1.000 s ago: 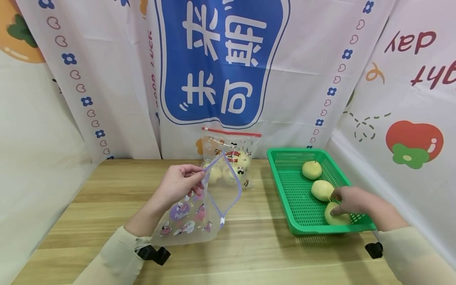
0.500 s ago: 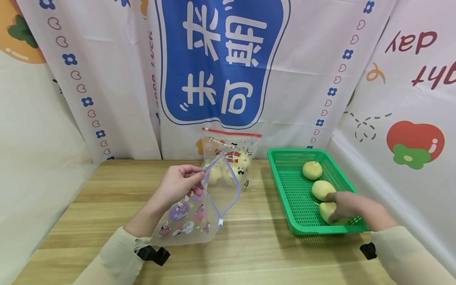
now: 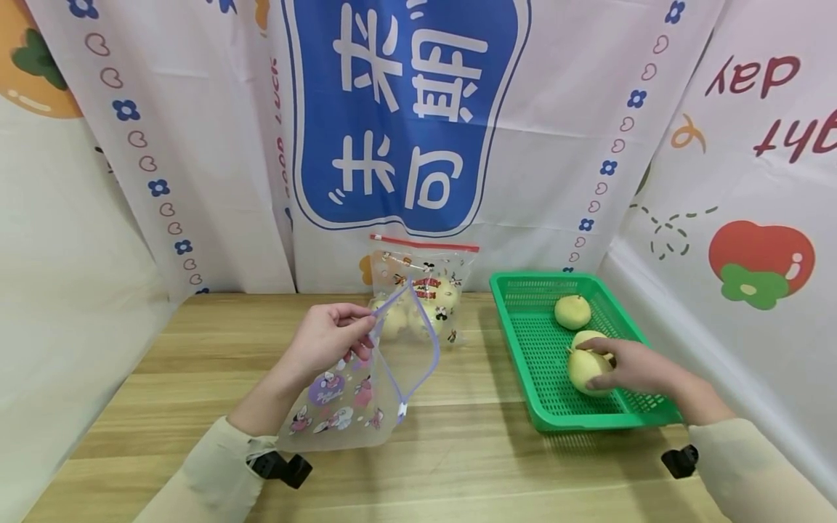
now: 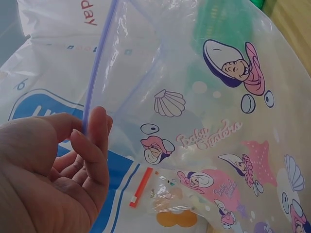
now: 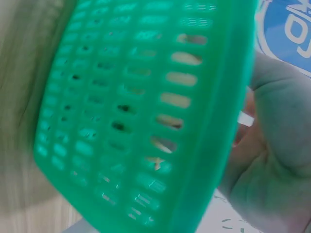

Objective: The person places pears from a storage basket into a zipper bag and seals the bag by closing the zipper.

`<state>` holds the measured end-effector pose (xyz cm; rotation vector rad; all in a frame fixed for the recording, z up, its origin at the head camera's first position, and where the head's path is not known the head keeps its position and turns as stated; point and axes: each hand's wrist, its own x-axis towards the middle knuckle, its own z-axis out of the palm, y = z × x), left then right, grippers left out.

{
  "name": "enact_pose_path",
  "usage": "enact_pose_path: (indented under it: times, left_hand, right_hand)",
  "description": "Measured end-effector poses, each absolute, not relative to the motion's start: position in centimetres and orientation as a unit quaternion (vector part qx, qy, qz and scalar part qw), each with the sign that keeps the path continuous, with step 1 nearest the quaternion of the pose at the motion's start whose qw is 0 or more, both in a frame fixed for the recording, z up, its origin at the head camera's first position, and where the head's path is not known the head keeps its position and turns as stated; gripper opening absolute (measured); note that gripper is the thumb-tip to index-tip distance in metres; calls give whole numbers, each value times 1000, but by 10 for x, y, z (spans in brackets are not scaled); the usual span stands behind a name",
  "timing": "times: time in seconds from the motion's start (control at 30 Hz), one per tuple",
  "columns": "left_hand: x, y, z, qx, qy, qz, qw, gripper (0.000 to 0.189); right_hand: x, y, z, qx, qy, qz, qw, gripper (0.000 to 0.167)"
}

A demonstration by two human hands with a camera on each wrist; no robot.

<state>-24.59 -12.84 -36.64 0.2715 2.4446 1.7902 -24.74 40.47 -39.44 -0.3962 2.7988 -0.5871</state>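
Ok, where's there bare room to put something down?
Bare table shows left of the left hand, and between the purple-zip bag and green basket. Inside the basket, the left side is bare too. It's crowded behind the open bag, at the red-zip bag, and around the right hand and pears.

Right wrist cam's kinda blurry, and the green plastic mesh basket point(image 5: 214, 97) hides part of the bare right hand point(image 5: 279, 141). Head view, one round pale-yellow pear point(image 3: 587, 337) sits partly behind the held yellow pear point(image 3: 587, 374).
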Motion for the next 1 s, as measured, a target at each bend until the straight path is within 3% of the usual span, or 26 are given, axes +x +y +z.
enact_pose_path:
  times: [0.27, 1.0]
  left_hand:
    - [-245, -131, -366, 81, 799, 593, 55, 34]
    - [-248, -124, -370, 69, 765, 636, 72, 34]
  right_hand:
    - [-254, 386, -386, -153, 940, -297, 71, 75]
    - [-268, 334, -358, -154, 912, -378, 47, 71]
